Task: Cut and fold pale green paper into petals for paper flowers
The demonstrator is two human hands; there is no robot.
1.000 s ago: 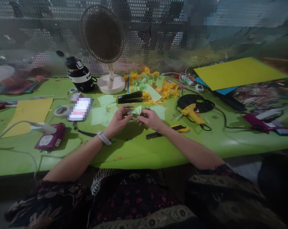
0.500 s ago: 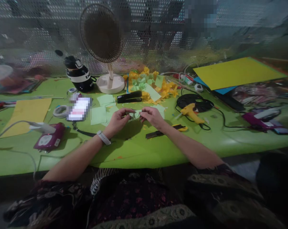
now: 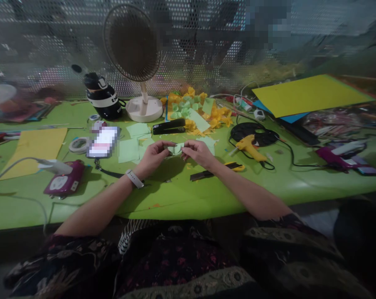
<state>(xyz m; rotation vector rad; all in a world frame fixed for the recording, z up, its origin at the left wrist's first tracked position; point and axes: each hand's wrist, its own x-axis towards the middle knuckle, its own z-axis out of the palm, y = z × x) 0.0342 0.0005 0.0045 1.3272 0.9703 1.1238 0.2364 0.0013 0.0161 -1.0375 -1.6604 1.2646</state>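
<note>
Between my two hands is a small piece of light green paper (image 3: 176, 150), partly covered by fingers. My left hand (image 3: 155, 158) pinches its left side, with a pale band on the wrist. Fingers of my right hand (image 3: 197, 153) close on the paper's right side. Square green paper sheets (image 3: 128, 150) lie left of my left hand, and another green sheet (image 3: 210, 145) is partly hidden behind my right hand. A black stapler (image 3: 169, 126) rests just beyond the fingers. Under my right wrist is a box cutter (image 3: 203, 175) with a yellow end.
Beyond the stapler are yellow paper flowers (image 3: 223, 118) and green ones (image 3: 184, 109). A yellow glue gun (image 3: 251, 148) lies by a black round palette-like disc (image 3: 240, 133). Left stand a phone (image 3: 103, 142), tape roll (image 3: 78, 145), purple power adapter (image 3: 65, 179), fan (image 3: 144, 109) and bottle (image 3: 104, 101).
The green paper between my fingers has turned slightly and shows a more rounded, curved edge. Both hands stay almost in the same place.
</note>
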